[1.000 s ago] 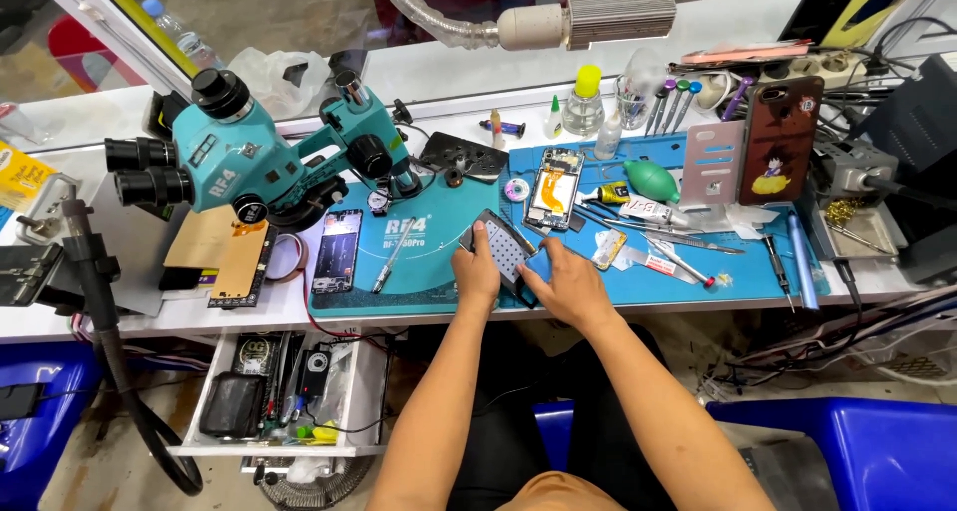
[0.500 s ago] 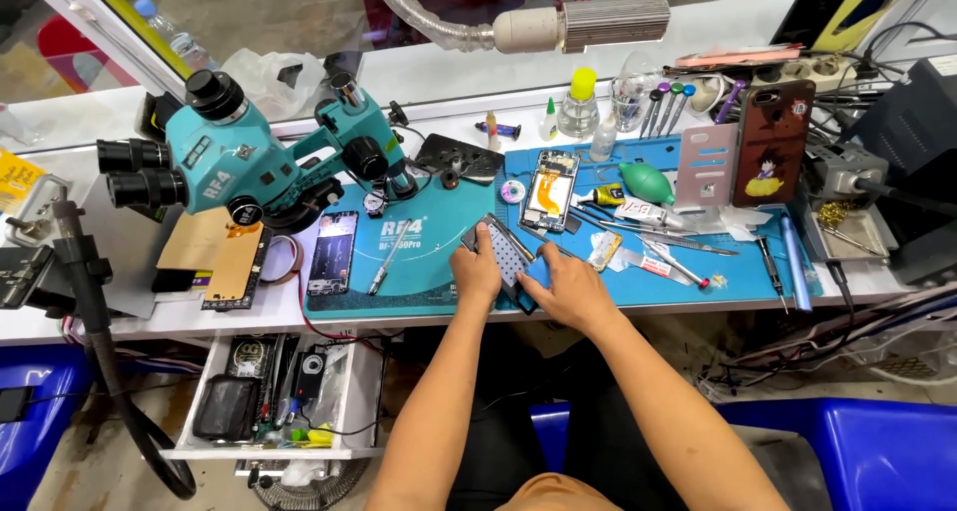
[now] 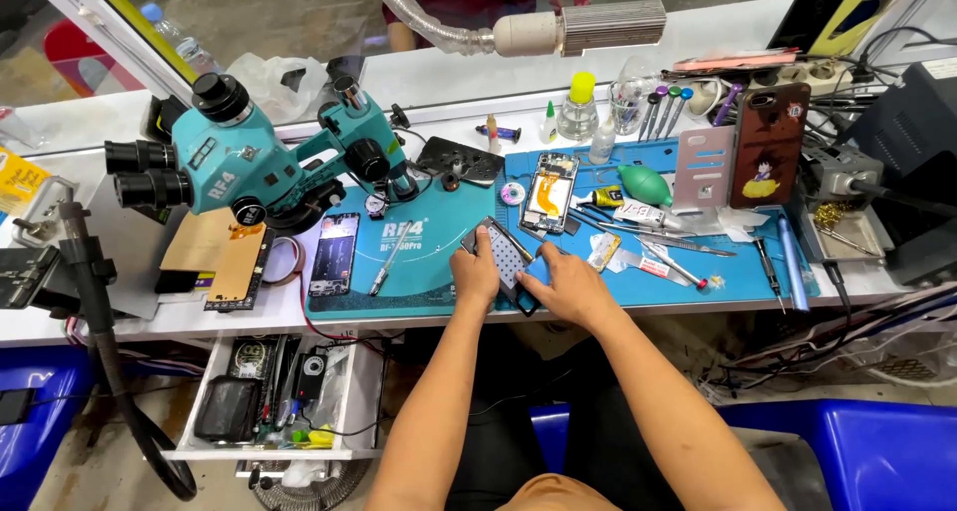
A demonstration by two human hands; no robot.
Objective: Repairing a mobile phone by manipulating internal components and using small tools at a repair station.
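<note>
**Kid:** What are the two hands doing?

**Helper:** They both hold a flat grey phone back with rows of tiny dots (image 3: 501,252). It lies tilted on the front edge of the big blue-green rubber work mat (image 3: 419,282), right in front of the person. The left hand (image 3: 475,272) has its fingers closed on the phone's left side. The right hand (image 3: 563,284) lies curled on the lower right end of it, and a bit of bright blue, maybe a small cloth (image 3: 539,270), peeks out from under the fingers.

**Kid:** Is the phone fixed yet?

**Helper:** I don't think so. It looks like the job is somewhere in the middle. Another opened phone with orange and gold insides (image 3: 551,192) lies farther back on the mat, and nobody is touching it. A dark phone screen (image 3: 335,253) lies flat to the left, near the big teal microscope (image 3: 249,157).

**Kid:** And the tools?

**Helper:** They are out and lying around. A thin silver tool (image 3: 390,259) lies on the mat between the dark screen and the left hand. Silver tweezers (image 3: 658,237) and little screwdrivers (image 3: 678,268) lie to the right of the hands. A green rubber air puffer (image 3: 645,184) sits behind them.

**Kid:** So what is left?

**Helper:** My guess is a lot. Parts are still open and apart, and nothing looks put back together. I cannot tell if the grey piece is being cleaned or pulled loose.
</note>
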